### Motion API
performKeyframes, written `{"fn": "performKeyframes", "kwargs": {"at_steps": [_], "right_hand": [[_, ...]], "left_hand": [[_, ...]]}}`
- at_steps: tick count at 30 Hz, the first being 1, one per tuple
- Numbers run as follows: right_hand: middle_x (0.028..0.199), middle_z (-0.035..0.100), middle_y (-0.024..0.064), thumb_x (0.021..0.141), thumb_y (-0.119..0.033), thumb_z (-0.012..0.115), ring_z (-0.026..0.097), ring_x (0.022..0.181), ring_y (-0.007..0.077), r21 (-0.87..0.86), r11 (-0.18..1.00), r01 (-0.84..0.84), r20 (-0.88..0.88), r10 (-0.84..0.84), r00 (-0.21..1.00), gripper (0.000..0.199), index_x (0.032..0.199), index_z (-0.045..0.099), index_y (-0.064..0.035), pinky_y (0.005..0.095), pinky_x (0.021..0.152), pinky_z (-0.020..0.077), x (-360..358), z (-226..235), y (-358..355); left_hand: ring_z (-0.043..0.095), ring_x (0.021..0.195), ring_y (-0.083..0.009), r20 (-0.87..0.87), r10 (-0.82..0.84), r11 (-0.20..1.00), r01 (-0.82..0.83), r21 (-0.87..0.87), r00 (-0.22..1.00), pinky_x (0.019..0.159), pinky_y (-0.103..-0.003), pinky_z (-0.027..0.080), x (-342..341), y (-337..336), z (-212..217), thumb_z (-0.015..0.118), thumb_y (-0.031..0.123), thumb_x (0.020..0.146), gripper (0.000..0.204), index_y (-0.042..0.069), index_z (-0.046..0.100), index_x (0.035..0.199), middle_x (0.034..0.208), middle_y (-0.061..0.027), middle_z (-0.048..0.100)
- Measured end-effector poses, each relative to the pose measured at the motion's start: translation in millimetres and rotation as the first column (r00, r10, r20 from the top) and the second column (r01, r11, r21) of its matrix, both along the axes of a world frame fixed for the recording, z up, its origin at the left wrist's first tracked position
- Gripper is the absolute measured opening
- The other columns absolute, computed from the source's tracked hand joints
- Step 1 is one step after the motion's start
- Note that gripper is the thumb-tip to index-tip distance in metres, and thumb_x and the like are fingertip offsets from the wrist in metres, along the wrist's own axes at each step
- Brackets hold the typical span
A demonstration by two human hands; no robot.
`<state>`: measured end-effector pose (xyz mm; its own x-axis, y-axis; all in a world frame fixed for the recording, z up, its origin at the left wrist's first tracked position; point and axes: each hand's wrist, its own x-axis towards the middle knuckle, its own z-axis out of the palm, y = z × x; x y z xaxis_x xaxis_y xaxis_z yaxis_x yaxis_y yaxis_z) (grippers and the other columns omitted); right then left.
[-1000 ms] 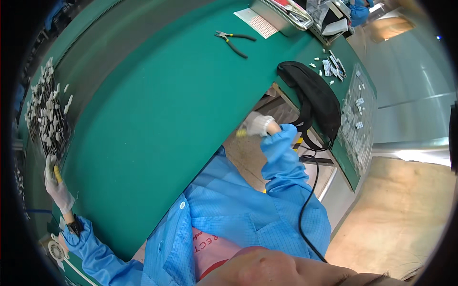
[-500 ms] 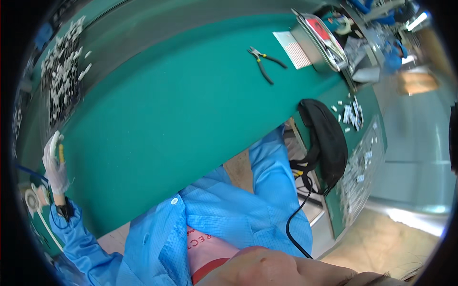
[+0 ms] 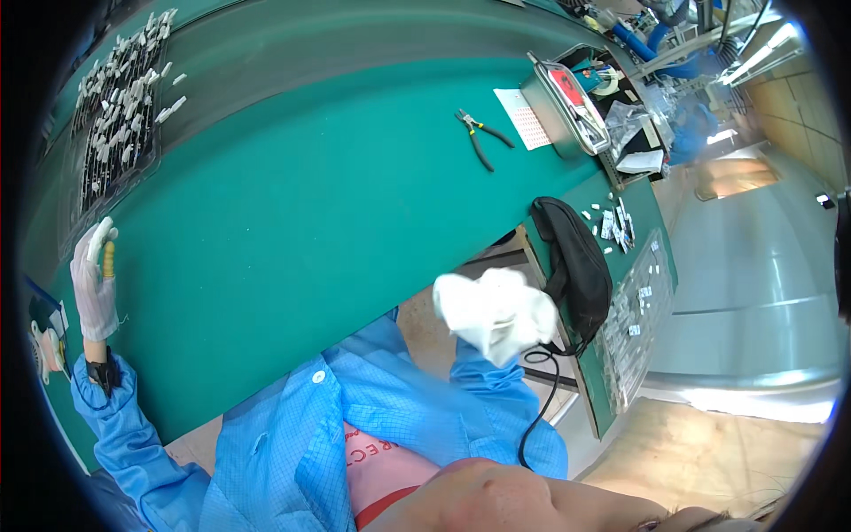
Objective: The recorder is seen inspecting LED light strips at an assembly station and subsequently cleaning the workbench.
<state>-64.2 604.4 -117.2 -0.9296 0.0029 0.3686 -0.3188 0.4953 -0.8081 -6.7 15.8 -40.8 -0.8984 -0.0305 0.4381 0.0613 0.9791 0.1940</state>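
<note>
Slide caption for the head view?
Gloved left hand beside a clear tray of small parts; crumpled white cloth by right sleeve.

My left arm (image 3: 133, 443) reaches well out to the side, its blue sleeve bent at the elbow and ending short of the wrist (image 3: 96, 352), where a black strap sits. Past that, I see the left hand (image 3: 91, 279) in a thin white glove, in line with the forearm and pointing away from the body. Its fingers (image 3: 104, 230) lie together, extended with a slight bend at the tips; the thumb (image 3: 109, 261), in a ribbed yellow cover, lies alongside them.

My right arm (image 3: 486, 377) stays closer in, the sleeve folded up in front of the torso (image 3: 399, 390). I can't make out the right hand; it is hidden from my view.
</note>
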Motion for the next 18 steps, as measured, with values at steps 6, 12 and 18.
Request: {"fn": "performKeyframes", "kwargs": {"at_steps": [6, 12, 18], "right_hand": [[0.083, 0.062, 0.0116, 0.082, -0.018, 0.057, 0.061, 0.082, 0.0279, 0.477, 0.877, -0.060, -0.305, 0.229, 0.924, 0.029, 0.110, 0.062, -0.0129, 0.0354, 0.077, 0.0490, -82, 152, -114], [0.136, 0.039, 0.0214, 0.075, -0.028, 0.071, 0.038, 0.127, 0.0288, 0.726, 0.400, -0.559, 0.486, 0.276, 0.829, 0.071, 0.133, 0.039, -0.0006, 0.0333, 0.104, 0.0318, -280, 77, -118], [0.138, 0.033, 0.0223, 0.076, -0.034, 0.070, 0.034, 0.128, 0.0387, 0.789, 0.524, -0.323, 0.072, 0.442, 0.894, 0.059, 0.127, 0.051, -0.0104, 0.0399, 0.104, 0.0328, -330, -30, -178]], "left_hand": [[0.057, 0.103, -0.0327, -0.177, -0.263, 0.965, 0.259, -0.046, 0.949, 0.088, -0.039, 0.045, 3, 25, 3, 0.061, -0.005, 0.074, 0.042, 0.003, 0.057, 0.115, 0.107, -0.0128, 0.061], [0.061, 0.093, -0.0335, -0.220, -0.340, 0.935, 0.353, 0.020, 0.914, 0.079, -0.043, 0.049, 29, 29, -17, 0.066, 0.005, 0.075, 0.029, 0.002, 0.061, 0.103, 0.103, -0.0162, 0.061], [0.058, 0.059, -0.0220, -0.183, -0.467, 0.875, 0.482, 0.046, 0.865, 0.058, -0.033, 0.047, 111, 63, -101, 0.069, 0.011, 0.065, 0.034, 0.008, 0.062, 0.098, 0.075, -0.0061, 0.061]]}}
